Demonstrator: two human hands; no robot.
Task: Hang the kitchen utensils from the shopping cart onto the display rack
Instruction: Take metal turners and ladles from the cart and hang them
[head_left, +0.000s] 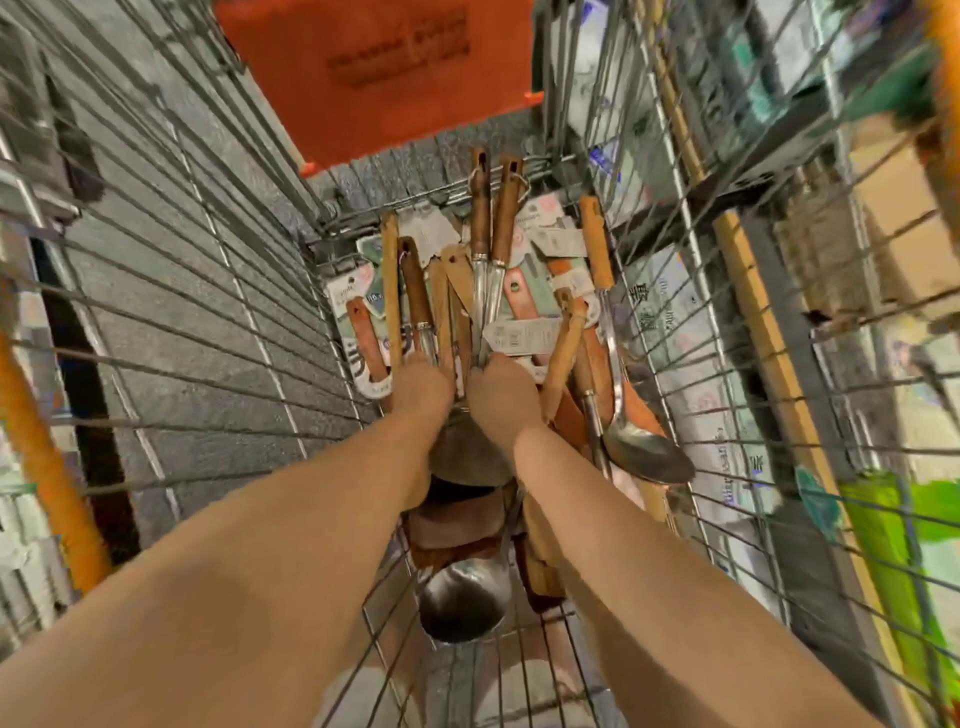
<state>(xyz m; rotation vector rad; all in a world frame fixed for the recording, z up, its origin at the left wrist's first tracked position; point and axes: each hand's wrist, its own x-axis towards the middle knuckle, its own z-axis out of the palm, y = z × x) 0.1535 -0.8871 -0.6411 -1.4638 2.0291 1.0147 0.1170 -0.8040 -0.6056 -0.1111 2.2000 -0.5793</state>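
1. Both hands reach into the cart (218, 364) at mid-frame, the left hand (423, 382) and right hand (501, 397) side by side on the utensils (483, 291).
2. The utensils lie lengthwise just ahead of the knuckles, handles toward the frame's top.
3. The fingers tuck under, hidden, so whether they grip anything cannot be told.

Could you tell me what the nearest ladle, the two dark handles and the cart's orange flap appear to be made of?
The ladle looks like stainless steel: its shiny grey bowl reflects light. The dark handles seem to be varnished wood, brown with a slight gloss and metal collars. The orange flap is likely moulded plastic, evenly coloured and matte.
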